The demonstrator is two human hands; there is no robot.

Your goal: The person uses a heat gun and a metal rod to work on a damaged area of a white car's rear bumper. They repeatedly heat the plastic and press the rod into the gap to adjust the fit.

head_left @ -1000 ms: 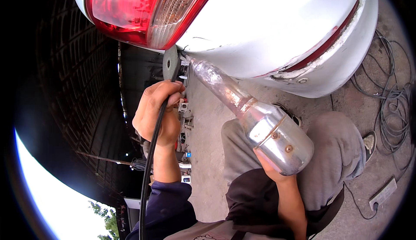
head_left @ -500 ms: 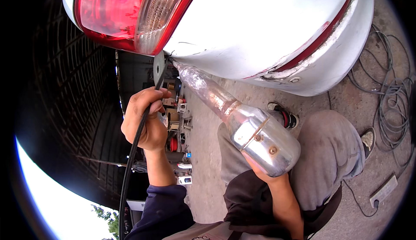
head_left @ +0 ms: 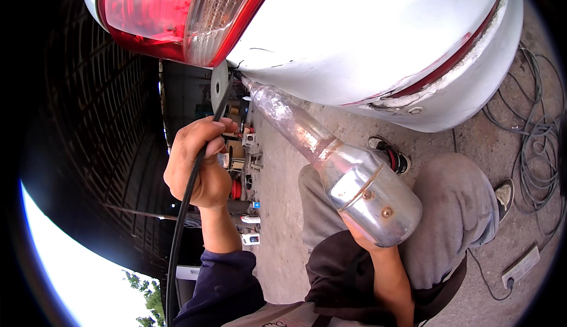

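Observation:
My left hand (head_left: 201, 164) pinches a long black rod or strip (head_left: 188, 194) between thumb and fingers. Its upper end reaches the crack at the edge of the white car bumper (head_left: 366, 32), just under the red and clear tail light (head_left: 159, 14). My right hand (head_left: 361, 235) grips a silvery metal hot-air gun (head_left: 369, 191) from behind, its fingers mostly hidden. The gun's narrow tip points at the same crack, close to the rod's end. Beside the rod there, a grey flat piece with a hole (head_left: 219, 86) shows.
A red reflector strip (head_left: 449, 61) with a chipped white edge runs along the bumper. Coiled grey cable (head_left: 537, 144) and a power strip (head_left: 521, 267) lie on the concrete floor at right. My bent knee (head_left: 452, 209) is beside the gun. Boxes (head_left: 236, 153) and bottles stand farther off.
The bumper and gun sit slightly farther right in view, and the gun's body a little lower. Both hands keep their grips, with the rod's end still at the crack.

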